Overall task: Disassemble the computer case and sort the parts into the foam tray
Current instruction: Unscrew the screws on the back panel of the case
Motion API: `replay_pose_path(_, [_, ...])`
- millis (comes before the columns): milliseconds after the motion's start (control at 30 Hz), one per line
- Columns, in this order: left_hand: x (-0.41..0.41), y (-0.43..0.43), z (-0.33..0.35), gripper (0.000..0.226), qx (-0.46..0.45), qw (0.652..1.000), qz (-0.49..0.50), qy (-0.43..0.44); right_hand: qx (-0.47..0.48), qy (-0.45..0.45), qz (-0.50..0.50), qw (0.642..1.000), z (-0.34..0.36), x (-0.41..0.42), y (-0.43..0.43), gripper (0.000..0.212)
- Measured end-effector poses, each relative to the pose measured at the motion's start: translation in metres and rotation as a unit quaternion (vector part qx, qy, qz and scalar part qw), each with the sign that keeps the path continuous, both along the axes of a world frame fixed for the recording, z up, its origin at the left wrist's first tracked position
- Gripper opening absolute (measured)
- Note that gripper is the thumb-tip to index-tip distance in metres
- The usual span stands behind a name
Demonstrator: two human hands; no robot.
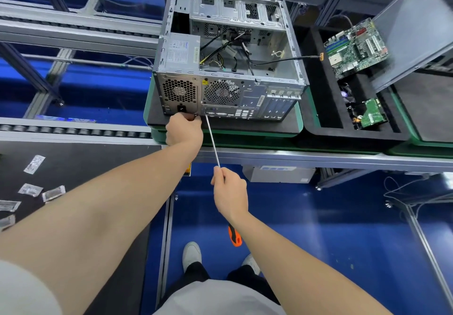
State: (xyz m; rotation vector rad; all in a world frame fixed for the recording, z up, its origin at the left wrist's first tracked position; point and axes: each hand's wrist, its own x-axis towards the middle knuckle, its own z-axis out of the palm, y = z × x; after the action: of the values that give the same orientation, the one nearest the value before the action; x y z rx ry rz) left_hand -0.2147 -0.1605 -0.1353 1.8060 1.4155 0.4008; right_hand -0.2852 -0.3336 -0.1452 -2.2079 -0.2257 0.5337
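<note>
Right hand (229, 192) holds screwdriver (212, 140) at case (250, 98) rear

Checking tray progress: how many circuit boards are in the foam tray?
2. The large board lies at the far end of the foam tray; the small board sits in a nearer compartment. More may be hidden under it.

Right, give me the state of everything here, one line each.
Computer case: side open, motherboard removed.
Power supply: mounted inside case.
Motherboard: out, in foam tray.
Screwdriver: tip at case's rear panel.
Right hand: grips screwdriver shaft.
Left hand: fingers curled at rear panel; hold unclear.
</note>
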Motion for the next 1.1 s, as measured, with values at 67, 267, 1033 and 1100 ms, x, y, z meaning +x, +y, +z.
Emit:
replay_pose_path(67, [-0.001, 0.000, -0.001, 0.019, 0.017, 1.000, -0.010, 0.003, 0.004, 0.005, -0.002, 1.000, 0.000, 0.002, -0.003, 0.046])
replay_pose_path(267, [-0.004, 0.000, -0.007, 0.017, 0.077, 0.996, -0.054, 0.010, 0.009, 0.009, 0.001, 1.000, 0.001, 0.003, -0.007, 0.045])
replay_pose_path(1033, [-0.014, 0.044, 0.058, 0.049, 0.498, 0.824, -0.248, -0.105, 0.039, 0.166, -0.020, 0.985, 0.001, -0.006, 0.016, 0.046])
replay_pose_path(1100, [0.002, 0.051, 0.075, 0.051, 0.521, 0.788, -0.322, -0.056, 0.048, 0.180, -0.031, 0.982, 0.002, -0.007, 0.019, 0.047])
